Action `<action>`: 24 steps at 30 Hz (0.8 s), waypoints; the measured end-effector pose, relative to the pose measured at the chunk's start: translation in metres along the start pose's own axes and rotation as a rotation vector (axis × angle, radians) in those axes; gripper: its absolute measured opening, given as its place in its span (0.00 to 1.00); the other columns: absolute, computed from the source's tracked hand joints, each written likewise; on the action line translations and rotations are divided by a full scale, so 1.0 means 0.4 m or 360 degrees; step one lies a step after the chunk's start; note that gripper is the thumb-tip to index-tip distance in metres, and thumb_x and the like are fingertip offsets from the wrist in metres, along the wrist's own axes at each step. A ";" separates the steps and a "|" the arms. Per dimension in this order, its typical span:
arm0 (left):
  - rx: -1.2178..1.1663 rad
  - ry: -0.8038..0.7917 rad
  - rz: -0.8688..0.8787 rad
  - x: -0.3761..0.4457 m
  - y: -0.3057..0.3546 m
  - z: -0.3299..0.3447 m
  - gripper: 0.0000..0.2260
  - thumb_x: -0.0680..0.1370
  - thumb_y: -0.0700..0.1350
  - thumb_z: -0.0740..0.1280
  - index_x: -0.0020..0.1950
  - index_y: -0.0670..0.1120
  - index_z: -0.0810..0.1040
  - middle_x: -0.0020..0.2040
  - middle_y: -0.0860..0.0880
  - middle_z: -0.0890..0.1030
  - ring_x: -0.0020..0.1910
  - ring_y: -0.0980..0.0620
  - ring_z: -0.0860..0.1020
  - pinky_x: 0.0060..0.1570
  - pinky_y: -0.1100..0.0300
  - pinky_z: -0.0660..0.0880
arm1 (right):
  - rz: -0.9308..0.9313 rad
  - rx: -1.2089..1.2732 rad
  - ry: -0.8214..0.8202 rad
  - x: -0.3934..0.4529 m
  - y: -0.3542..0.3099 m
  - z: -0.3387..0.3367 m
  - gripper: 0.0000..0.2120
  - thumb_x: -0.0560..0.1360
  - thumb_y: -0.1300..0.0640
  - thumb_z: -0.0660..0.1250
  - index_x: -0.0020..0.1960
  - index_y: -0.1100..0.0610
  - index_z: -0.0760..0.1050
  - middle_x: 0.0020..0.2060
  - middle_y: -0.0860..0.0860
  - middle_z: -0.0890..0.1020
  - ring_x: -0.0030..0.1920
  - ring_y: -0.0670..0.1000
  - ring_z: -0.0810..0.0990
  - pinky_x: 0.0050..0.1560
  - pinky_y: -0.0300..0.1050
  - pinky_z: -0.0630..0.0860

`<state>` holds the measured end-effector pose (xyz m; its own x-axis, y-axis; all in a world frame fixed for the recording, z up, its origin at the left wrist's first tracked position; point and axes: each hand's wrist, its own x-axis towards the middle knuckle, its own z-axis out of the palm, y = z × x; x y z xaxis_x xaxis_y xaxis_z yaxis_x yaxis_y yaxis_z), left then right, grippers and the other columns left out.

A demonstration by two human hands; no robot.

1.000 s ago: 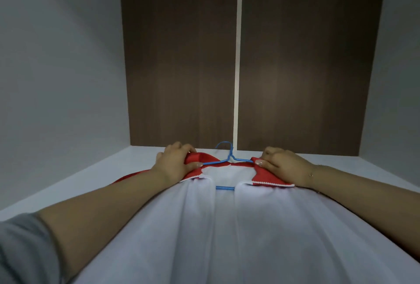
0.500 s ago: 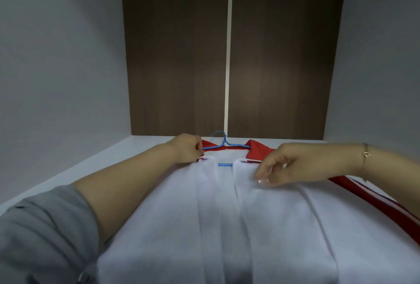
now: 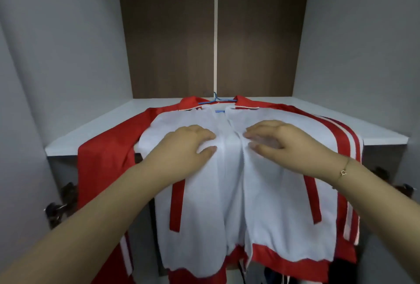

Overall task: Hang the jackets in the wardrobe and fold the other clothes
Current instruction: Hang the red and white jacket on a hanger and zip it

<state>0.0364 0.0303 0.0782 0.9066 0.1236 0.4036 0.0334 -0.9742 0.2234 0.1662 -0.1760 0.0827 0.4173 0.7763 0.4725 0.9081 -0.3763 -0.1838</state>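
A white jacket with red sleeves, collar and hem [image 3: 279, 195] lies face up on the white wardrobe shelf [image 3: 109, 124], its lower half hanging over the shelf's front edge. A blue hanger [image 3: 216, 99] sits inside the collar, hook pointing to the back wall. My left hand [image 3: 186, 147] rests on the left front panel beside the zipper, fingers gently bent. My right hand [image 3: 279, 140] rests on the right front panel, fingertips at the zipper line. Neither hand visibly grips the cloth.
The dark brown back wall [image 3: 172, 33] with a white vertical strip [image 3: 216, 33] closes the compartment; grey side walls [image 3: 56, 56] stand left and right. Below the shelf, dark hanger hooks or clothes [image 3: 56, 211] show dimly at left and right.
Both hands have left the collar and hanger and slid down toward me onto the jacket's chest. My view has tilted down, showing the jacket's hem and the shelf's front edge.
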 end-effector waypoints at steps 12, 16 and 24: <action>-0.1304 0.0033 -0.0566 -0.346 0.061 0.416 0.09 0.79 0.43 0.68 0.55 0.57 0.79 0.56 0.61 0.79 0.56 0.67 0.76 0.52 0.76 0.71 | 0.0924 0.1586 0.0273 -0.386 -0.078 0.374 0.11 0.80 0.63 0.65 0.57 0.56 0.83 0.54 0.46 0.85 0.59 0.42 0.80 0.63 0.36 0.74; -0.2129 -0.0225 -0.1287 -0.374 0.074 0.563 0.08 0.78 0.45 0.71 0.57 0.52 0.80 0.57 0.51 0.83 0.55 0.56 0.81 0.53 0.64 0.77 | 0.1263 0.1834 0.0386 -0.428 -0.062 0.487 0.09 0.79 0.63 0.65 0.53 0.56 0.83 0.49 0.47 0.86 0.54 0.44 0.83 0.51 0.34 0.78; -0.2852 0.0173 -0.1652 -0.334 0.111 0.702 0.25 0.68 0.51 0.76 0.64 0.54 0.76 0.57 0.58 0.83 0.63 0.55 0.77 0.60 0.54 0.74 | 0.1734 0.2445 0.0305 -0.459 0.018 0.631 0.15 0.72 0.52 0.71 0.58 0.55 0.81 0.52 0.48 0.86 0.57 0.48 0.82 0.55 0.46 0.75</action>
<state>0.0348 -0.0826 -0.2149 0.7998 0.4573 -0.3888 -0.0143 0.6621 0.7493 0.1050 -0.1935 -0.2231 0.8419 0.4434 -0.3077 -0.4284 0.2024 -0.8806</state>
